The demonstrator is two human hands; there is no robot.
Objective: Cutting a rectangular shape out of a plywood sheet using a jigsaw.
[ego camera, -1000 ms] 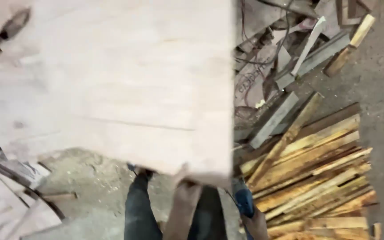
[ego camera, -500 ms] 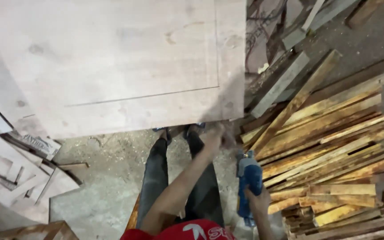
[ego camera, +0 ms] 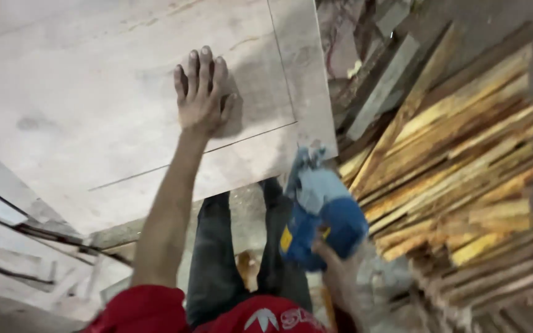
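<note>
**Left hand flat on the board, saw held at its near right corner**

The large pale wooden board (ego camera: 94, 92) fills the far and left part of the view. A thin dark line is drawn on it, running from the near left up to the right, and then turning toward the far edge. To the right of the board lies a pile of yellow wooden strips (ego camera: 464, 179), with their long axes going from near left to far right.

The blue power saw (ego camera: 322, 216) is just at the near right corner of the board, near the end of the drawn line. From the saw, the board lies far and to the left.

The left hand (ego camera: 202, 92) rests flat on the board, palm down, with the fingers extended close together and pointing far; the arm is stretched straight out. This hand is the one on the board, just inside the line's corner. The right hand (ego camera: 334, 265) is low and near, closed around the back of the saw, and it is partly blurred.
</note>
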